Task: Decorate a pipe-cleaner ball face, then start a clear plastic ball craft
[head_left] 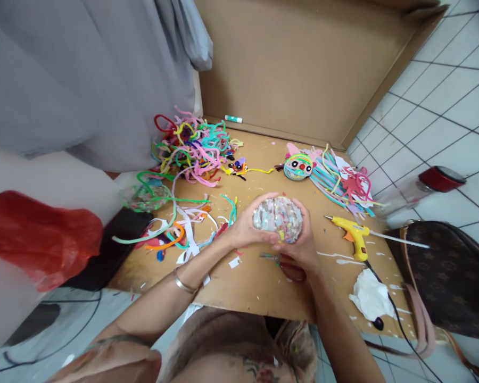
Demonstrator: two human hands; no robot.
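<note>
Between both hands, over the middle of the table, is a round clear ball [278, 217] with bits of many colours showing through it. My left hand [250, 222] is closed around its left side, thumb along the lower edge. Around the right side and underneath curls my right hand [303, 242]. Scissors [292, 270] with dark red handles lie on the table just below the ball, partly covered by my right hand. Small white paper scraps [234, 262] are scattered to the left of them.
Pipe cleaners [195, 146] are heaped at the back left. A decorated ball with a face [298, 167] sits at the back right. On the right lie a yellow glue gun [353, 234], crumpled tissue [370, 294], a clear bottle [419, 189] and a brown bag [447, 276]. Cardboard [295, 64] stands behind.
</note>
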